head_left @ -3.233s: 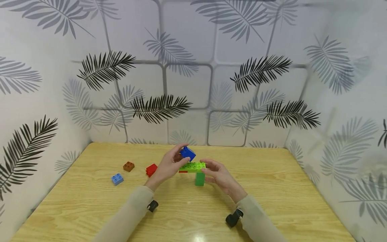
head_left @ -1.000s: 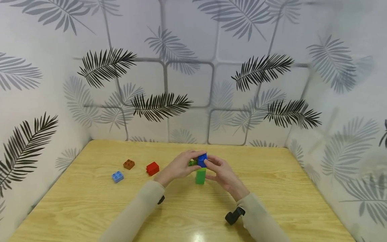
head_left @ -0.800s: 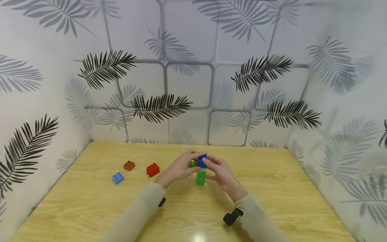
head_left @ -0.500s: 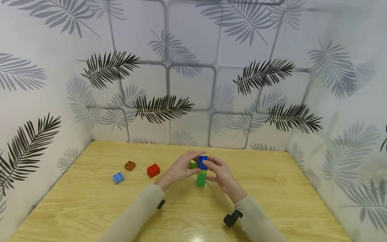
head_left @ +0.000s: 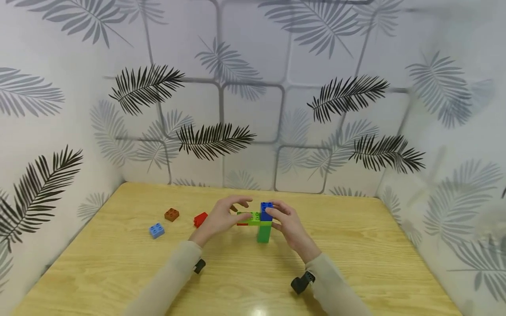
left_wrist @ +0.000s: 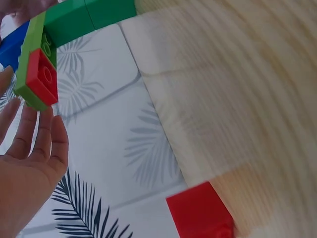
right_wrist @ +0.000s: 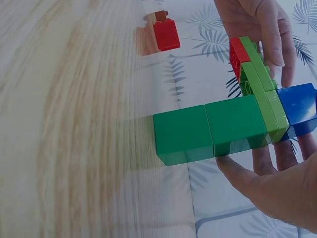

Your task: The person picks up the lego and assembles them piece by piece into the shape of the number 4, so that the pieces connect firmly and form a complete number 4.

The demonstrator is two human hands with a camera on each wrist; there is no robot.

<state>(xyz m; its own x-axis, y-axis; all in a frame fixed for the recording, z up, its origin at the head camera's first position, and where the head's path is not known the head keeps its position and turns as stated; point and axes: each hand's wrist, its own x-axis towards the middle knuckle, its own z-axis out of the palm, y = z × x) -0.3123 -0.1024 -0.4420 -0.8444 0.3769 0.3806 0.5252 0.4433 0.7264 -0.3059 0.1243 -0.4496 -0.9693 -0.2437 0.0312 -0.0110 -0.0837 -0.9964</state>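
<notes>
A small toy-brick build stands on the wooden table. Its base is two stacked green bricks [right_wrist: 208, 129]; light green bricks [head_left: 255, 217] lie across the top and jut out to the left. A flat red brick [left_wrist: 42, 75] is fixed under the jutting end, and a blue brick [head_left: 266, 213] sits on top above the green base. My right hand [head_left: 291, 228] grips the build at the blue brick, thumb in front and fingers behind. Beside the jutting end, my left hand [head_left: 217, 218] has its fingers spread, fingertips right at the light green bricks.
On the left of the table [head_left: 253, 281] lie a light blue brick [head_left: 157, 230], a brown brick [head_left: 171, 214] and a red brick [head_left: 200, 219], partly behind the left hand. A leaf-patterned wall [head_left: 253, 109] closes off the back and sides.
The left hand carried the blue brick over to the right and it now sits on the build above the base. The left hand has since let go and drawn back leftward; the right hand stays there.
</notes>
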